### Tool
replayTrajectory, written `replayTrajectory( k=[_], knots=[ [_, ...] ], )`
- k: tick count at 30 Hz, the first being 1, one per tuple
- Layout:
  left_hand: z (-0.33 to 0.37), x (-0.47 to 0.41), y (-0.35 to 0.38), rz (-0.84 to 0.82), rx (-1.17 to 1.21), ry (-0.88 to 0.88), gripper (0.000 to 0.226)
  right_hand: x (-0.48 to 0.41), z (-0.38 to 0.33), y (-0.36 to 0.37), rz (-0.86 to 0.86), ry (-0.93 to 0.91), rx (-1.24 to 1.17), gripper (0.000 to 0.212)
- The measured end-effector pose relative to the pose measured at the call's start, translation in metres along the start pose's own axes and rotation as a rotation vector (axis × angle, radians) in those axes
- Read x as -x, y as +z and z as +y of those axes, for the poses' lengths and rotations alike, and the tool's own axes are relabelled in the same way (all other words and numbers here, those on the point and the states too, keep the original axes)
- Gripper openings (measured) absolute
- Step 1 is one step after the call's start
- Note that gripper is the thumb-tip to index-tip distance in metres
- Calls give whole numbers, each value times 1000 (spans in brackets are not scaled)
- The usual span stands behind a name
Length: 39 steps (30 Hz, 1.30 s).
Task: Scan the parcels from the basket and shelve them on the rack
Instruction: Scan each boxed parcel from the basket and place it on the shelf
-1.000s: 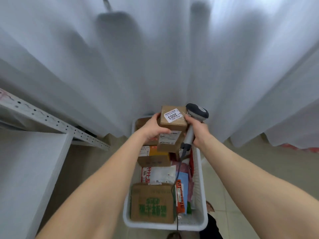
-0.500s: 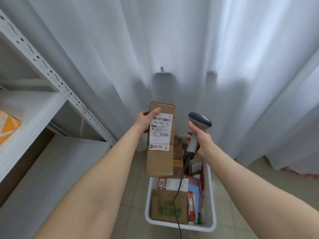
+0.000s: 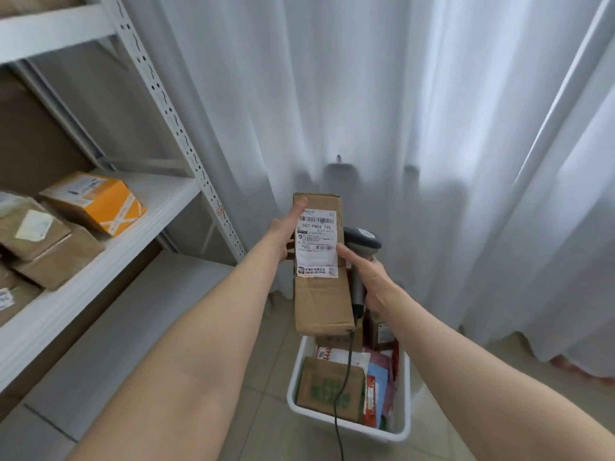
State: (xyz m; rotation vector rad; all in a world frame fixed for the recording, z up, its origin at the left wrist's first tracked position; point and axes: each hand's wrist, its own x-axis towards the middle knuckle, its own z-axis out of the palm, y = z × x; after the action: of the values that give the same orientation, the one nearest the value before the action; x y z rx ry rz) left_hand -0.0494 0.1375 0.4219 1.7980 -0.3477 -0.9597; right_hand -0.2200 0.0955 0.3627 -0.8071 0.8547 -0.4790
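My left hand [image 3: 285, 231] grips the upper left side of a long brown cardboard parcel [image 3: 321, 297], held upright above the basket with its white barcode label facing me. My right hand [image 3: 367, 278] holds the handle of a grey corded barcode scanner [image 3: 362, 239], whose head shows just behind the parcel's right edge, while its thumb touches the label's right side. Below them the white plastic basket [image 3: 402, 407] stands on the floor with several parcels inside. The white metal rack [image 3: 100, 261] is at the left.
On the rack's middle shelf lie an orange and white box [image 3: 95, 201] and several brown parcels [image 3: 36, 234]. A lower shelf board [image 3: 109, 331] is bare. White curtains [image 3: 399, 94] hang behind the basket. The scanner cord [image 3: 341, 394] trails down over the basket.
The parcel came up out of the basket and turned upright with its label toward me. The view swung left toward the rack. My right hand moved in against the parcel's right edge.
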Motion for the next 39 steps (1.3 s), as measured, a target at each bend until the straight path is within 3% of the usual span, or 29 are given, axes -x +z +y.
replayTrajectory(
  k=[3, 8, 11, 16, 19, 23, 29, 39],
  knots=[
    [-2, 34, 1, -39, -8, 8, 62, 31, 0, -3, -14, -6, -22, 58],
    [-27, 94, -15, -300, -92, -95, 69, 74, -1, 1, 31, -65, -94, 60],
    [-50, 124, -32, -376, -173, -75, 51, 94, -1, 3, 11, -97, -85, 64],
    [-71, 153, -55, -190, -108, 10, 45, 118, 6, 21, 53, -110, 13, 50],
    [-81, 165, -67, -41, -51, 28, 54, 128, 7, 32, 51, -102, 12, 27],
    [-93, 171, -82, 85, 48, 37, 69, 141, 9, 52, -51, -96, 68, 14],
    [-110, 172, -114, 172, 102, 53, 64, 158, 25, 99, -127, -108, 262, 6],
    [-129, 172, -173, 197, 120, 23, 56, 169, 49, 155, -150, -43, 369, 8]
  ],
)
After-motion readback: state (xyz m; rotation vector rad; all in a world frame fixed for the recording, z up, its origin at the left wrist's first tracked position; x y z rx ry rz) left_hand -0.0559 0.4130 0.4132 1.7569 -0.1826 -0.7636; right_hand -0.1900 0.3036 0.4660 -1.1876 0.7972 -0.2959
